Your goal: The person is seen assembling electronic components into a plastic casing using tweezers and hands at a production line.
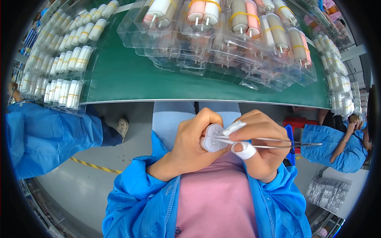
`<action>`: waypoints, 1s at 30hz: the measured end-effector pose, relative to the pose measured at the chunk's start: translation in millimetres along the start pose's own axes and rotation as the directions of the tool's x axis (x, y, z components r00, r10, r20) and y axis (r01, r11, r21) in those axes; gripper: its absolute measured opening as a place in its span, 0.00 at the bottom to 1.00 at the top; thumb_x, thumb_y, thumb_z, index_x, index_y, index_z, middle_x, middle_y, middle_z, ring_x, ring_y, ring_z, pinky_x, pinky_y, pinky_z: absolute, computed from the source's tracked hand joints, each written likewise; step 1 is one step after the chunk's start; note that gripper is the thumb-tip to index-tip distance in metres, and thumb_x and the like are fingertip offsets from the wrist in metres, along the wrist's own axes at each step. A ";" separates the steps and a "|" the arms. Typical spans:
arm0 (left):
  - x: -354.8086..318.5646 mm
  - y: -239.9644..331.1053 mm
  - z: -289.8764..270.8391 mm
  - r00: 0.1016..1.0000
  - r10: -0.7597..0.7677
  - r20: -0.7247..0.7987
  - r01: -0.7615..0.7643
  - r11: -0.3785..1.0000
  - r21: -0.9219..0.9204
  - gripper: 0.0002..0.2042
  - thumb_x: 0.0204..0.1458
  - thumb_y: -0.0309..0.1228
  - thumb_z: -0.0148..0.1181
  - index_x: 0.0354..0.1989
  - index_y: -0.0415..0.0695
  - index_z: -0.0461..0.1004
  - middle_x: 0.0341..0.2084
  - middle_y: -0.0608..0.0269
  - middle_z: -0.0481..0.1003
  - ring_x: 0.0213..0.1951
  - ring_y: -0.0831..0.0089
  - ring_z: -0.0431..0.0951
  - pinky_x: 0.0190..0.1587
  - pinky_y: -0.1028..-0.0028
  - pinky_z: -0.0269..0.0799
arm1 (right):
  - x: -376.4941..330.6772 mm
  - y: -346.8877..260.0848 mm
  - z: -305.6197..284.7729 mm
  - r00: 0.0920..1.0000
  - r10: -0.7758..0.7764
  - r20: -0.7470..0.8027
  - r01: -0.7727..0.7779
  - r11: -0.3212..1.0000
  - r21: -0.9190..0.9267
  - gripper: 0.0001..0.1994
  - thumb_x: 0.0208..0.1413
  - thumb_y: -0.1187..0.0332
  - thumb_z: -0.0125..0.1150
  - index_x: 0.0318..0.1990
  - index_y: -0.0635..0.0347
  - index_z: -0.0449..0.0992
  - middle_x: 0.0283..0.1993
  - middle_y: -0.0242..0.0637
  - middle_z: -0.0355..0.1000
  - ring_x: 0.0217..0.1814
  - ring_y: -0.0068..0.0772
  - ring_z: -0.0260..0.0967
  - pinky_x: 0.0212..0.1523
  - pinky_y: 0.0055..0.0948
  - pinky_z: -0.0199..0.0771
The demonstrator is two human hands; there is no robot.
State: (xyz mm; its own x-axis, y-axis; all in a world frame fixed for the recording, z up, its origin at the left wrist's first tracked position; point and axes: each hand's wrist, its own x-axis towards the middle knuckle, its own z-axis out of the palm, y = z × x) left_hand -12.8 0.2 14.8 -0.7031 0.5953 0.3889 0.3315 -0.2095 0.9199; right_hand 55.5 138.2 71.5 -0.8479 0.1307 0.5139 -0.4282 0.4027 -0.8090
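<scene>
My left hand (188, 144) is closed around a whitish plastic part (214, 143). The part's lobed end face, with grooves or ribs on it, is turned to the right. In my right hand (264, 135) is a pair of metal tweezers (313, 144), with the joined end sticking out to the right. Their tips reach the face of the part; whether they pinch anything there is too small to tell. White tape wraps the right thumb and a finger. Both hands are above my lap, in front of the table edge.
Stacked clear plastic trays (178, 55) on the green table (119, 83) hold white, grey and pink tubes banded in yellow. More trays of white tubes (73, 93) stand at left and right (335, 81). People in blue coats sit either side; a blue bin (291, 148) is nearby.
</scene>
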 end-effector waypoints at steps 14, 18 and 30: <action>3.2 7.2 -0.8 0.999 0.051 0.008 -0.051 0.998 0.028 0.19 0.37 0.28 0.74 0.31 0.41 0.66 0.19 0.61 0.72 0.20 0.76 0.74 0.21 0.78 0.66 | -1.0 4.1 1.0 0.999 -0.002 -0.037 0.003 1.000 0.025 0.08 0.41 0.77 0.66 0.32 0.65 0.78 0.29 0.42 0.76 0.30 0.36 0.75 0.32 0.26 0.74; 2.8 5.0 1.1 0.999 0.044 0.002 -0.044 0.999 0.017 0.19 0.37 0.27 0.74 0.31 0.41 0.66 0.19 0.61 0.72 0.20 0.76 0.74 0.21 0.78 0.66 | -2.2 2.6 3.9 0.995 0.063 -0.081 -0.060 0.998 0.037 0.07 0.41 0.77 0.65 0.31 0.66 0.78 0.28 0.42 0.76 0.30 0.36 0.75 0.32 0.26 0.74; 1.5 5.3 1.6 1.000 -0.002 -0.001 0.002 1.000 0.011 0.18 0.37 0.26 0.74 0.31 0.41 0.66 0.19 0.61 0.72 0.21 0.77 0.74 0.21 0.78 0.66 | -2.3 6.0 2.2 0.997 0.010 -0.071 -0.011 1.000 -0.009 0.05 0.41 0.78 0.65 0.30 0.66 0.78 0.27 0.43 0.76 0.29 0.36 0.75 0.31 0.26 0.74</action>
State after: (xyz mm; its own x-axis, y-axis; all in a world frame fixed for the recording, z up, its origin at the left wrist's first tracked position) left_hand -11.1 1.2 20.2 -0.7043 0.5952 0.3869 0.3367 -0.1998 0.9202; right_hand 54.2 138.3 64.8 -0.8278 0.1987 0.5247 -0.4163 0.4094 -0.8118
